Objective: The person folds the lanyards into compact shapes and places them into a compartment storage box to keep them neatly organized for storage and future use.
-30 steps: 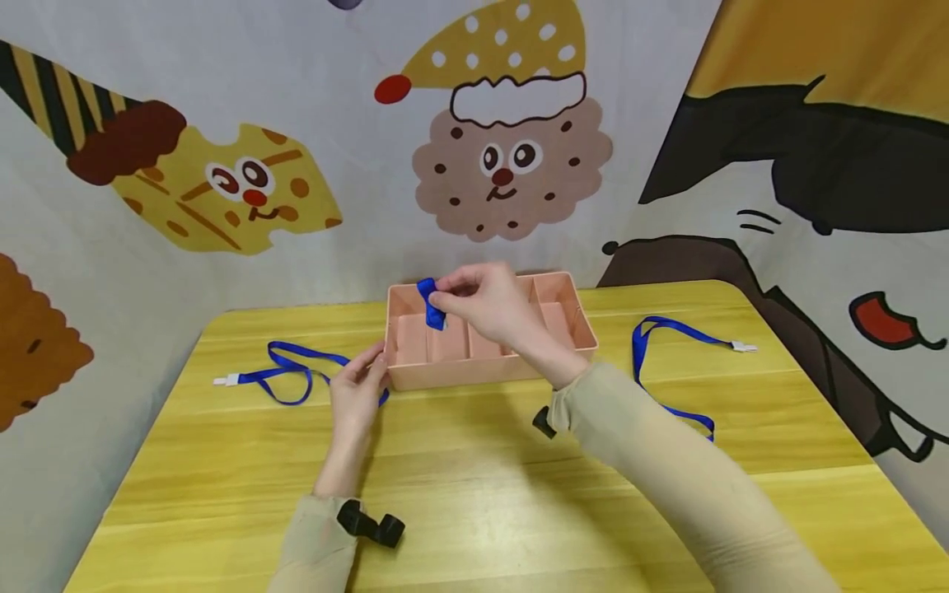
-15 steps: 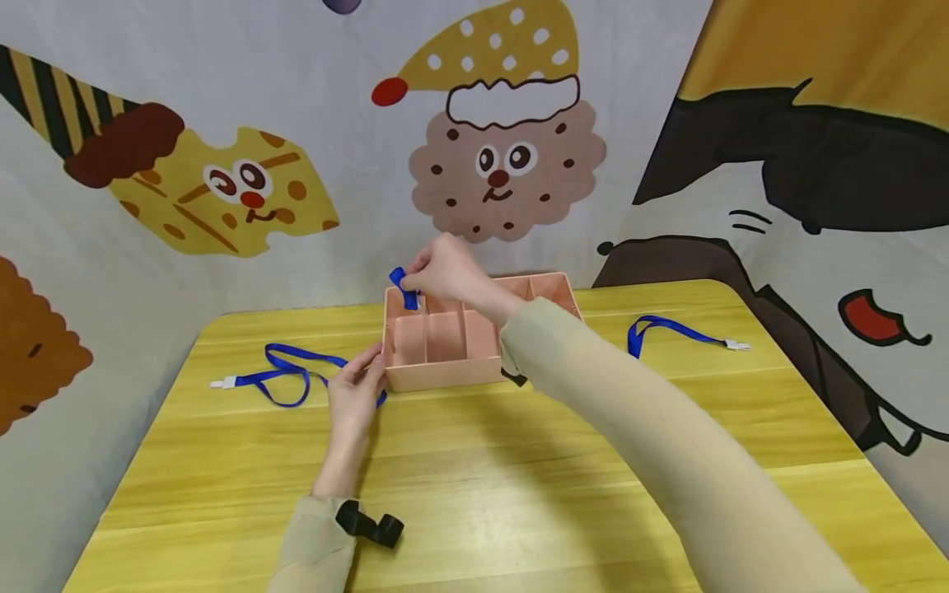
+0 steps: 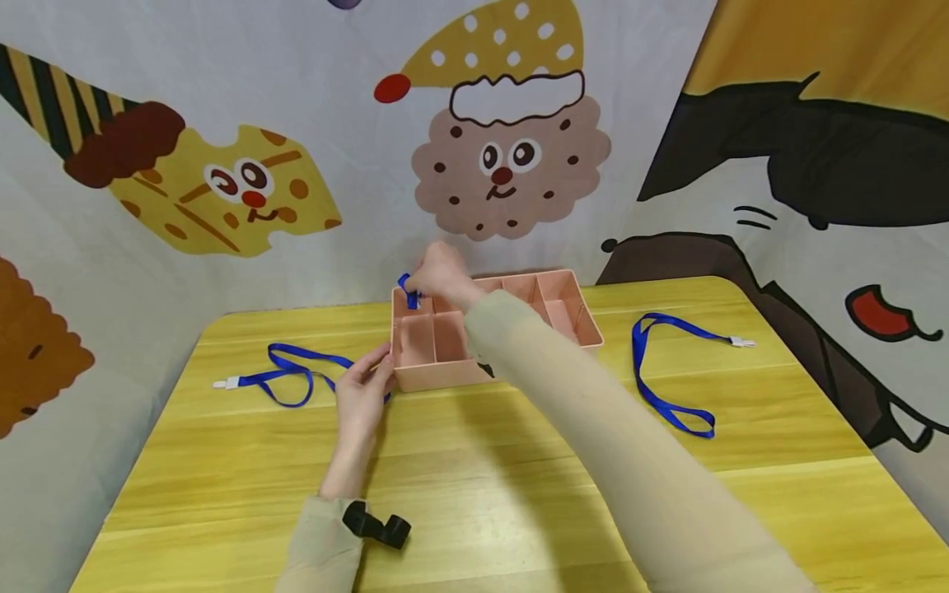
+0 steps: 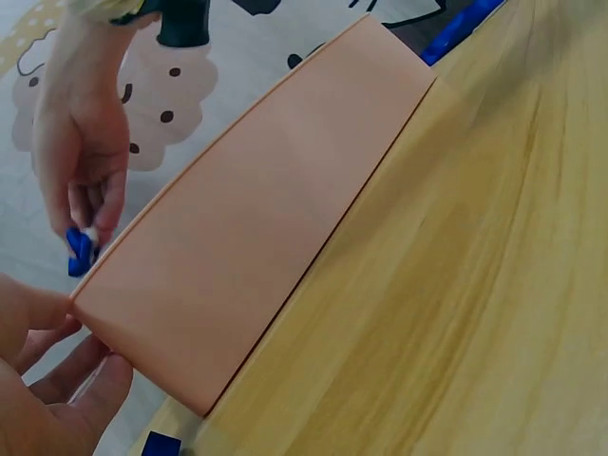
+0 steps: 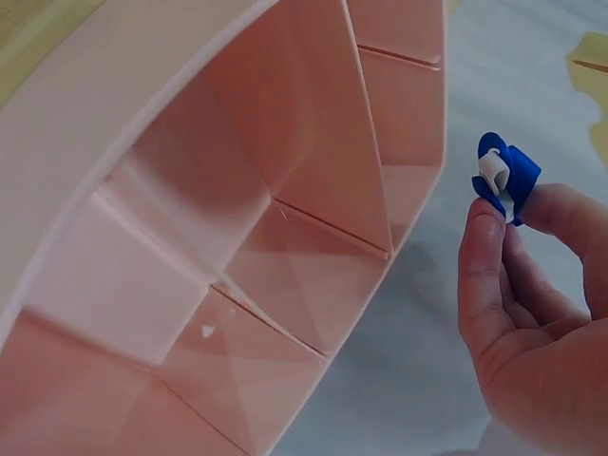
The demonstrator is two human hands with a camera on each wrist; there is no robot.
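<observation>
A pink compartment box (image 3: 437, 377) stands at the back of the table. At its front left corner, my left hand (image 3: 361, 403) holds the end wall; in the left wrist view its fingers (image 4: 100, 385) lie against the corner. My right hand (image 3: 442, 272) pinches a bundled blue lanyard (image 5: 521, 171) between thumb and fingertips, above the box's back left compartment in the head view. A white clip (image 5: 494, 169) shows within the bundle. The compartments seen in the right wrist view hold nothing.
One blue lanyard (image 3: 292, 350) with a white clip lies to the left, running behind my left hand. Another blue lanyard (image 3: 639, 362) lies right of the box. A cartoon-printed cloth (image 3: 356, 165) hangs right behind the table.
My right hand has moved left and back with the blue lanyard, from over the middle-left of the box to its back left corner. My left hand stays at the box.
</observation>
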